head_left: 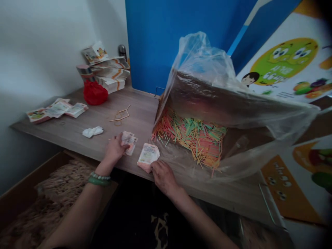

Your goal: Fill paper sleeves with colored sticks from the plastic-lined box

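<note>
My left hand [114, 149], with green bead bracelets on its wrist, rests on the wooden table [77, 135] with its fingers closed on a small printed paper packet [129, 141]. My right hand [162, 174] lies at the table's front edge, fingers curled on the near corner of a second small packet [148, 156] with a checked border. Just right of both hands, a cardboard box lined with a clear plastic bag [207, 90] lies open on its side, full of coloured sticks [192, 135] in green, orange, pink and yellow, some spilling out toward my right hand.
A crumpled white tissue [92, 131], rubber bands and loose sticks [120, 116] lie mid-table. Flat packets [55, 110] sit at the far left, a red bag [94, 92] and a stack of printed packets [106, 71] at the back. A wooden tray [38, 193] lies below left.
</note>
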Demonstrator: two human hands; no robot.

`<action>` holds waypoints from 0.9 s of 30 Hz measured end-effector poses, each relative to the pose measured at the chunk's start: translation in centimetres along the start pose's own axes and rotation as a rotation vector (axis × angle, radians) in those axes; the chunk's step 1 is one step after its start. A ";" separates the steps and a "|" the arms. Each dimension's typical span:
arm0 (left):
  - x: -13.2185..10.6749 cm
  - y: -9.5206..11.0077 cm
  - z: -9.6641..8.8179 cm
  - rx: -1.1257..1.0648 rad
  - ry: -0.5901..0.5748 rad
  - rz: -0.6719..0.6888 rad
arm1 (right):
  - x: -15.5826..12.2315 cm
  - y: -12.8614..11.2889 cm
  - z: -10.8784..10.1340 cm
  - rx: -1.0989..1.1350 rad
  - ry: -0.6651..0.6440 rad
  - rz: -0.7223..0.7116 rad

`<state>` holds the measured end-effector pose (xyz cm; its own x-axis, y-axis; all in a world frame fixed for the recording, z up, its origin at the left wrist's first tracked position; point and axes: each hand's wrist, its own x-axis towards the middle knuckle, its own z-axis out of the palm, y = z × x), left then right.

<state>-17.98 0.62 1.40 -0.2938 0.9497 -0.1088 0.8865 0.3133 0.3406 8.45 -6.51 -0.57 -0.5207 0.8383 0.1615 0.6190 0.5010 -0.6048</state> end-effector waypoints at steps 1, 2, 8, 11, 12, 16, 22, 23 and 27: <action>0.1 -0.4 -0.3 -0.003 0.012 -0.027 | -0.3 0.6 -0.3 -0.007 0.018 0.015; 0.0 -0.6 -0.7 0.013 0.032 -0.046 | -0.5 1.2 -0.7 -0.003 0.036 0.042; -3.8 3.3 -0.5 0.075 0.243 0.013 | -0.7 2.8 -1.3 0.087 0.096 0.243; -4.8 5.7 1.7 -0.023 0.087 0.132 | -0.6 1.8 -0.9 0.082 0.050 0.154; -4.7 6.1 2.4 -0.035 0.035 0.130 | -0.6 1.7 -1.1 0.065 0.024 0.100; -3.5 6.6 3.9 -0.155 -0.070 0.066 | -1.5 4.3 -4.7 -0.078 0.039 0.152; -5.0 6.8 4.1 -0.323 0.190 0.059 | -5.5 11.7 -14.3 -0.594 0.091 0.624; -5.3 6.9 4.3 -0.290 0.252 0.079 | -5.9 12.6 -15.1 -0.625 0.072 0.641; -5.6 6.9 5.0 -0.202 0.345 0.158 | -6.4 14.1 -15.8 -0.673 0.004 0.633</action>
<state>-8.48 -2.49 -0.31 -0.2926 0.9185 0.2661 0.8523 0.1243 0.5080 29.80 -1.45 2.21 0.0323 0.9986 -0.0414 0.9995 -0.0323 -0.0003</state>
